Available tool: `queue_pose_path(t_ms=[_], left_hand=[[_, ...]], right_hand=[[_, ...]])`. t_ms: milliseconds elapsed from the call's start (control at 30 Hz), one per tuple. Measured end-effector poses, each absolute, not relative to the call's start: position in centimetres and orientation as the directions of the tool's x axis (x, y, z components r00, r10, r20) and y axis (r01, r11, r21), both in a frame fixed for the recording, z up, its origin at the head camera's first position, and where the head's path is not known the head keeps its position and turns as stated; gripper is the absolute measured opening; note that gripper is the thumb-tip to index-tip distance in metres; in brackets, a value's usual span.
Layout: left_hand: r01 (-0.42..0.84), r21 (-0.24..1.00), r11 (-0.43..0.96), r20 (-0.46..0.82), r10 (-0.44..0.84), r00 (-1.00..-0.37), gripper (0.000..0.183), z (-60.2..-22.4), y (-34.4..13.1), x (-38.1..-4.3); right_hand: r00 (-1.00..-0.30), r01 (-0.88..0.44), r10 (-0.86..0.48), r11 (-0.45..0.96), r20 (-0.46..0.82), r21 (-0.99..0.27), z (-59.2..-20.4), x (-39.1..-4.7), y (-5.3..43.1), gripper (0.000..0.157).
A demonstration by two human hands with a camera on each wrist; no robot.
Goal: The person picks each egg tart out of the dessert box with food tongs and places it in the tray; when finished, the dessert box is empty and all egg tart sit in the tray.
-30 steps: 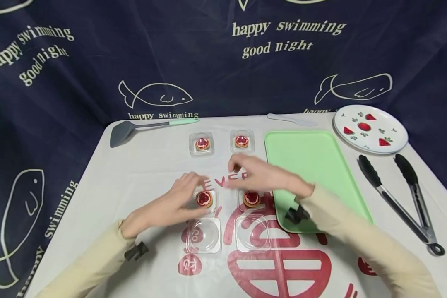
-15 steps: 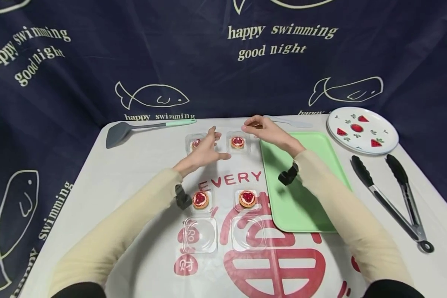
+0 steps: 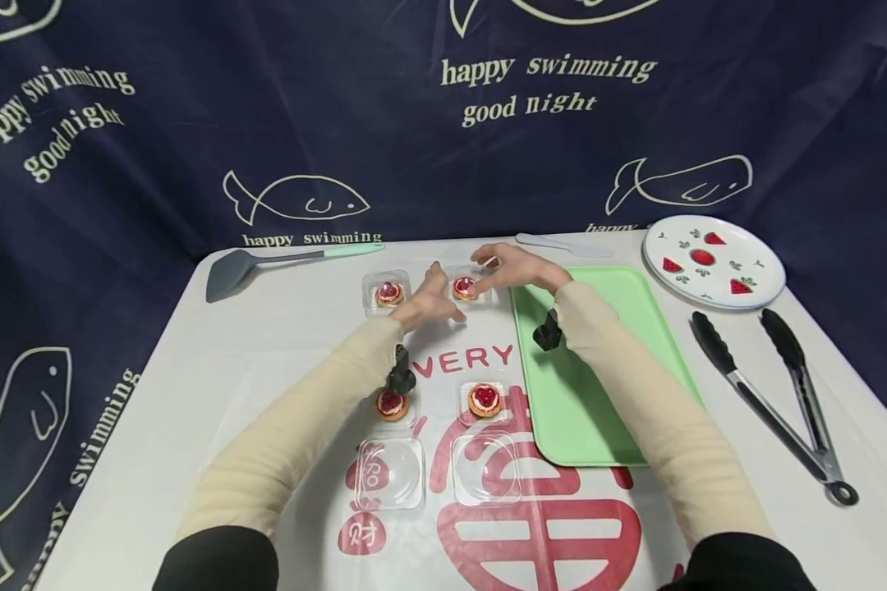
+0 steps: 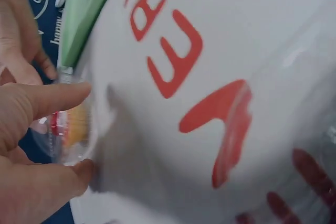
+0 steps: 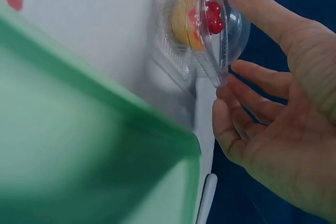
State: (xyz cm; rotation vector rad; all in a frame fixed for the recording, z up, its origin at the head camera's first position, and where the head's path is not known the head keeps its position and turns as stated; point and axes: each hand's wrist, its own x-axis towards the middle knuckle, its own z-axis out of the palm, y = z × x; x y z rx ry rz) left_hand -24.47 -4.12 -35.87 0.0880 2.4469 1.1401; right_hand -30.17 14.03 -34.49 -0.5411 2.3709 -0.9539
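Note:
Both hands are at the back-right clear plastic box (image 3: pixel 464 286), which has a domed lid and a red-topped tart (image 5: pixel 197 20) inside. My left hand (image 3: pixel 430 300) is at its near left side, thumb and finger spread on either side of the box in the left wrist view. The right hand (image 3: pixel 516 266) reaches round the right and far side; its thumb and fingertips are at the lid's rim in the right wrist view. Firm contact is hard to tell. Another lidded tart box (image 3: pixel 387 293) stands to the left. Nearer are a right tart (image 3: pixel 484 400) and a left tart (image 3: pixel 392 404), partly behind my left wrist.
Clear lids lie in front of the nearer tarts, a left lid (image 3: pixel 390 474) and a right lid (image 3: pixel 486 468). A green tray (image 3: pixel 584 394) lies under the right forearm. Around the edges are a spatula (image 3: pixel 229 273), a pale knife (image 3: pixel 562 244), plates (image 3: pixel 717 263) and tongs (image 3: pixel 798 410).
Both hands have moved from the nearer tarts to the back row. In the last half second they have closed in around the back-right box, the left hand shifting right.

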Motion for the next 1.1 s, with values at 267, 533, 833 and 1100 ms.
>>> queue_pose_path(t_ms=[267, 533, 833, 1100], left_hand=[[-0.075, 0.729, 0.681, -0.296, 0.214, -0.931, 0.099, -37.6, -3.8, -25.2], [-0.075, 0.79, 0.608, -0.236, 0.189, -0.953, 0.076, -38.2, -3.9, -25.7], [-0.018, 0.755, 0.656, -0.208, 0.214, -0.954, 0.059, -38.5, -3.7, -25.6], [-0.022, 0.749, 0.662, -0.216, 0.213, -0.953, 0.066, -38.1, -3.4, -25.8]], right_hand=[[-0.75, -0.32, -0.588, 0.723, -0.303, -0.612, -34.4, -30.9, 13.1, 0.074], [-0.699, -0.413, -0.643, 0.721, -0.314, -0.556, -34.2, -31.6, 12.5, 0.07], [-0.699, -0.47, -0.653, 0.727, -0.291, -0.501, -34.4, -31.9, 12.6, 0.073], [-0.734, -0.488, -0.644, 0.722, -0.218, -0.491, -34.7, -31.8, 13.0, 0.074]])
